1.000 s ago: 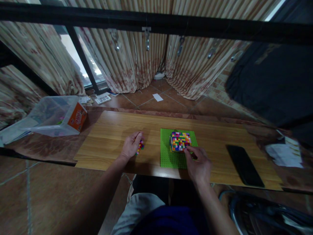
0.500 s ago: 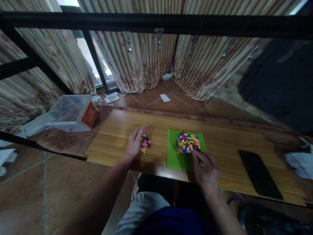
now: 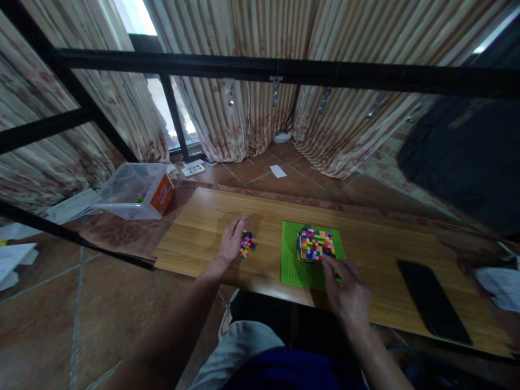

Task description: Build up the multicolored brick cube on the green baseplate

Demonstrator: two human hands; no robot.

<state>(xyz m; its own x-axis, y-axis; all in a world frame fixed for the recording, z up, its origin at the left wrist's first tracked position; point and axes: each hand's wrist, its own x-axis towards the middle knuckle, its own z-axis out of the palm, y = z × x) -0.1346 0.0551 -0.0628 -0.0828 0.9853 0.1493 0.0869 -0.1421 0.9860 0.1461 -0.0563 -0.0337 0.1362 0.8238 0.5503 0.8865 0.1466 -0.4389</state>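
A block built of small multicoloured toy bricks (image 3: 314, 242) stands on a green studded baseplate (image 3: 289, 265). At its front right corner is my right hand (image 3: 348, 287), thumb and forefinger drawn together against the bricks. Whatever may be between those fingertips is too small to make out. My left hand (image 3: 231, 241) rests on the table to the left, its fingers loosely stretched out. Right beside it lies a small heap of loose coloured bricks (image 3: 247, 245), partly covered by the hand.
Everything lies on a narrow wooden table (image 3: 260, 208). A black phone-like slab (image 3: 433, 300) is at the right end. Past the left end stands a clear plastic bin (image 3: 134, 187) with an orange label. A black metal bar (image 3: 244, 67) crosses in front of the curtains (image 3: 260, 124).
The whole view has shifted, so the scene sits slightly lower and farther right. Both hands keep nearly the same places by the heap and the brick block.
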